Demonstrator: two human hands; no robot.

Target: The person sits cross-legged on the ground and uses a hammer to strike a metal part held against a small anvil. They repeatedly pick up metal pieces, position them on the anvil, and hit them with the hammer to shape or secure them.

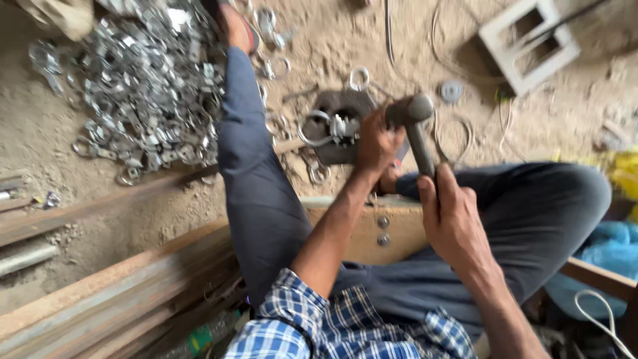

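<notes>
My right hand [450, 216] grips the handle of a grey hammer [413, 112], whose head hovers just right of my left hand. My left hand [376, 143] pinches a small silver metal clamp with a ring [330, 127] and holds it down on a dark flat metal block [339, 106] on the sandy ground. My legs in dark blue trousers stretch out on both sides of the block.
A big heap of shiny metal clamps and rings [143, 80] lies at the upper left. Loose rings [359, 78] sit around the block. Wooden planks [100, 299] run along the lower left. A white frame [528, 43] lies upper right, a blue bag [608, 249] at right.
</notes>
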